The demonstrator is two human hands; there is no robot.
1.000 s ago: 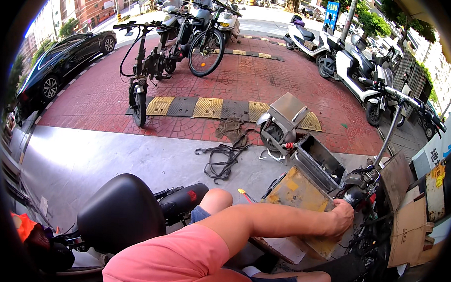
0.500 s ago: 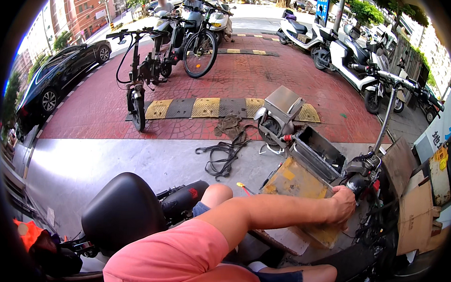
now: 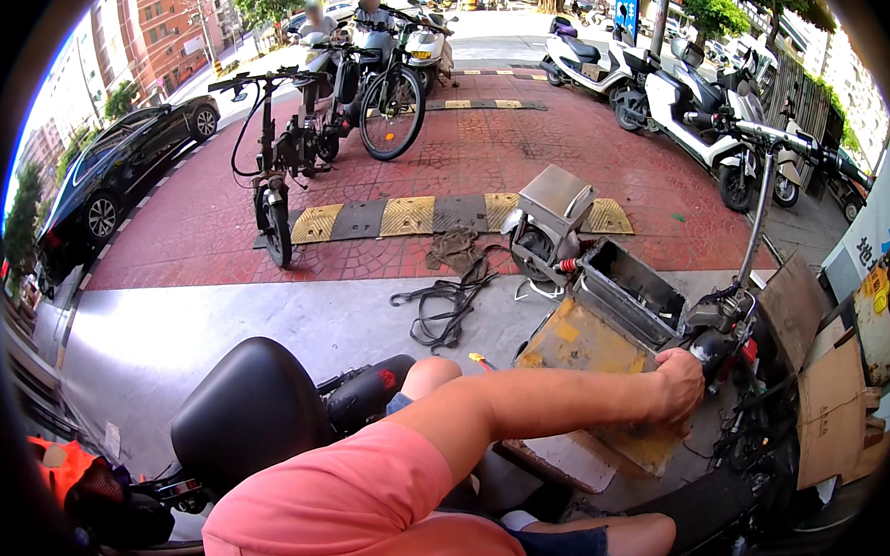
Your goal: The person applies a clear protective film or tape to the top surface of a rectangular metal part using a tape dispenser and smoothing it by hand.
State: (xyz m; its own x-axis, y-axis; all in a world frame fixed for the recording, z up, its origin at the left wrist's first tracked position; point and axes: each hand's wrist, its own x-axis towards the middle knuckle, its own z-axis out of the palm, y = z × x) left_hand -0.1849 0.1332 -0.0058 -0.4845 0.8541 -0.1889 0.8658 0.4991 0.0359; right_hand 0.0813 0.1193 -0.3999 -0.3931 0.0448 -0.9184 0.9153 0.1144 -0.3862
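Observation:
My left arm, in a pink sleeve, stretches rightward over a worn, yellow-brown flat box with stained sides. At the box's right end is my left hand, back of the hand up, fingers curled downward and pressed together. What they hold, if anything, is hidden beneath the hand. A thin dark cable hangs just past the fingertips. Left of the box, a yellow plug on a red wire sticks up. A pale board lies under my forearm. My right hand does not show.
Behind the box stand an open grey bin and a wheeled frame with a metal box. Black straps lie on the floor. A black scooter seat is at left, cardboard and tangled dark cables at right.
The view has shifted slightly. My left hand stays at the right end of the yellow-brown box, its fingers a little more drawn together.

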